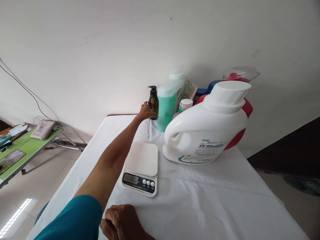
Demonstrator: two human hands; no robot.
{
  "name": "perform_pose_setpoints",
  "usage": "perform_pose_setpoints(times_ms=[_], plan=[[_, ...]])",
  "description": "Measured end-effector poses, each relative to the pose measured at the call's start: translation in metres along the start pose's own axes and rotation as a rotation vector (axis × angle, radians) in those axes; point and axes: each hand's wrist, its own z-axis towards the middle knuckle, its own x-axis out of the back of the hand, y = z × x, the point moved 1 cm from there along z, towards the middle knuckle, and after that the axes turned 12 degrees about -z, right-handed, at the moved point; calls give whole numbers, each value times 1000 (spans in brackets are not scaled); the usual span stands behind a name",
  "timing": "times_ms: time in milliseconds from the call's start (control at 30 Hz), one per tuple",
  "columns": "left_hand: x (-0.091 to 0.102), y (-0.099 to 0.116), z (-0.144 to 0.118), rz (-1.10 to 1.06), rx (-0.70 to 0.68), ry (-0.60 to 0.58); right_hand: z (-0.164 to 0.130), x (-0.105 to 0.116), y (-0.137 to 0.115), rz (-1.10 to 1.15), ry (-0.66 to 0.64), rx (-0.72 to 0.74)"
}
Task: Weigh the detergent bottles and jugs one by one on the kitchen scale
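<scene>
**— What have you got hold of?**

My left hand is stretched to the far end of the table, fingers wrapped round the small dark brown glass-like pump bottle with its black dispenser head. The bottle stands upright on the cloth, at the back near the wall, just beside the tall translucent bottle of green liquid. My right hand rests on the near edge of the table, curled loosely on itself, holding nothing.

**— So what stage is this?**

I'd judge it the moment of taking hold: the grip is on, but the bottle has not left the surface. Lifting it would call for a straight rise first, since the green bottle is so close on one side, and a firm squeeze, because that smooth, rounded body looks slippery.

**— And what's around it?**

Nearer to me sits a small white plastic kitchen scale, flat square platform on top, grey display and round buttons at the front. To its right lies the big white plastic detergent jug with a ribbed white cap, moulded handle and red trim, glossy and hard. A small white-lidded jar stands behind it. All rest on the white cloth-covered table, soft and faintly creased.
</scene>
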Motion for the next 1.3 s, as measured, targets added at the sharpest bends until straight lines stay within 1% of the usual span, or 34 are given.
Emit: perform_pose_setpoints(times_ms=[67,133,167,200,233,300,333,400,433,467,533,600,667,800,900,1033,1133,1200,1300], plan=[[12,12,-21,-13,1,20,1,1,1,15,3,0],[21,29,-52,-29,-21,37,1,4,2,41,-1,-2],[25,39,-71,-48,-49,47,1,5,2,55,-1,-4],[26,49,-91,-109,-111,55,1,7,2,71,1,-7],[26,60,-110,-173,-185,34,0,8,1,87,4,-7],[20,80,-145,-258,-266,-87,-1,10,1,109,30,1],[14,87,-159,-274,-262,-165,-2,10,0,114,47,7],[0,95,-177,-296,-192,-312,-2,9,0,115,76,14],[-8,96,-181,-309,-143,-347,-2,9,0,117,86,14],[-15,95,-183,-329,-97,-352,-2,9,0,122,87,14],[-28,90,-183,-388,-27,-299,-3,10,-1,137,68,8],[-38,84,-183,-467,14,-241,-3,12,-2,159,52,2],[-46,82,-185,-554,51,-226,-3,13,-2,178,42,-2],[-56,90,-197,-661,129,-226,-4,12,-1,153,25,-10],[-56,101,-207,-687,153,-245,-4,11,0,134,25,1],[-46,115,-217,-693,119,-252,-4,12,0,125,24,29],[-29,125,-222,-699,75,-220,-4,14,1,163,60,39],[-12,128,-226,-696,34,-156,-5,16,1,190,80,48],[20,127,-231,-672,-55,-13,-4,17,-1,172,86,41]])
